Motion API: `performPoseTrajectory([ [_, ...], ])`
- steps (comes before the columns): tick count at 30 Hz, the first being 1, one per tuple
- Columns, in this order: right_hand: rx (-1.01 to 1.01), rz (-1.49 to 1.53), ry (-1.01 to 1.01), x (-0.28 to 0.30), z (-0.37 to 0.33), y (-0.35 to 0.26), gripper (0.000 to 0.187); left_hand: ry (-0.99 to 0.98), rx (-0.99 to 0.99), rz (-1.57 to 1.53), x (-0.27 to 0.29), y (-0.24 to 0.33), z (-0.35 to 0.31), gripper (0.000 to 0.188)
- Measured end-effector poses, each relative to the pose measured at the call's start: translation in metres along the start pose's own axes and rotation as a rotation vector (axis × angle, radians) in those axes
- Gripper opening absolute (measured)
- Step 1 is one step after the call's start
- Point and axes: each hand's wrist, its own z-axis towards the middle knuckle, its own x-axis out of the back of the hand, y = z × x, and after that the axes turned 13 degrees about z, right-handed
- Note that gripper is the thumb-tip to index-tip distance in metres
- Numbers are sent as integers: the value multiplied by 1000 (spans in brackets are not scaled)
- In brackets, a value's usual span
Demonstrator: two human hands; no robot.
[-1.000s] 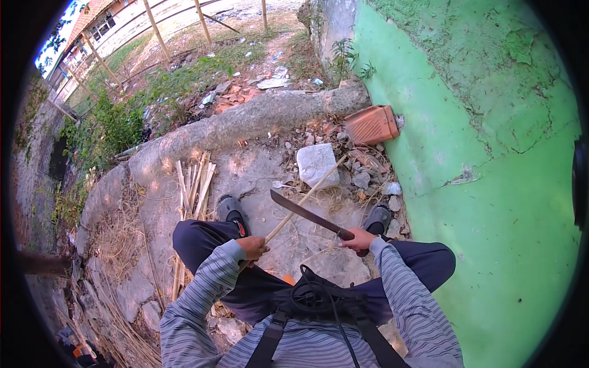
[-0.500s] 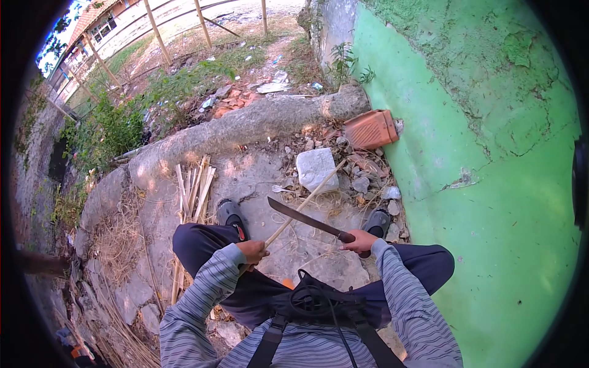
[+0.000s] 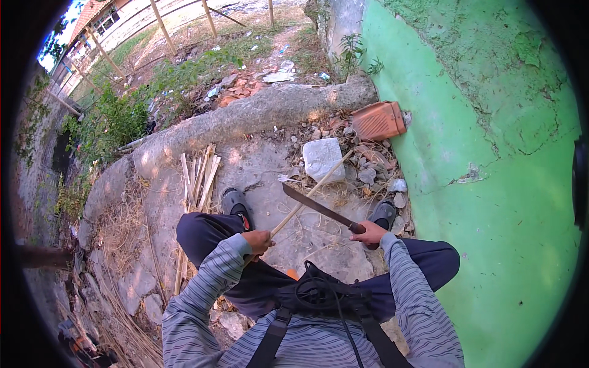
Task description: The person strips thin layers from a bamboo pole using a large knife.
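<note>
Left hand [image 3: 259,241] grips pale stick [image 3: 314,191], slanting away between hands | right hand [image 3: 369,234] clenched round machete [image 3: 322,209], crossing stick, contact unclear | white block [image 3: 322,154] ahead, between hands | split strips [image 3: 210,179] beyond left hand.

Left hand [image 3: 259,241] grips the near end of a thin stick [image 3: 284,222], angled up and right. Right hand [image 3: 370,233] holds a machete [image 3: 328,212] by its handle, blade pointing up-left and crossing the stick in view; can't tell if they touch. Stick's far end overlaps a white block [image 3: 320,156] in view, contact unclear. Split strips [image 3: 199,178] lie beyond the left knee. Orange hollow brick [image 3: 379,121] sits by the green wall [image 3: 478,245].
</note>
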Motion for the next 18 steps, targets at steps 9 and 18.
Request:
performPoseTrajectory([
  [9,124,-313,322,26,2,26,42,173,-305,171,12,6,0,41],
  [18,320,-384,236,1,3,-13,44,-30,-90,-329,-9,-18,4,38],
])
